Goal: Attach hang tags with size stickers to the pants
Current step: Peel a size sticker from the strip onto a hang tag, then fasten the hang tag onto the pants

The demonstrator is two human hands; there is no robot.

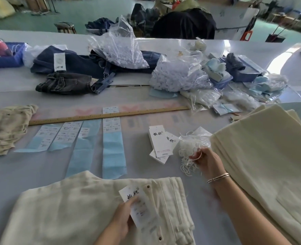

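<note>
The pants (pixel 96 209) lie nearest me, sticker strips (pixel 113 144) behind them, the ruler (pixel 109 114) beyond. A stack of hang tags (pixel 159 144) sits right of the strips, the bag of strings (pixel 190 145) beside it.

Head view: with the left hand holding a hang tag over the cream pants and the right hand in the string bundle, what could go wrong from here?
1. The right hand pinches one loop in a tangled bundle of white strings; several may come out together.
2. The left hand grips the hang tag only by its edge, so the tag could slip onto the cream pants.
3. The loose stack of hang tags beside the strings could get scattered.
</note>
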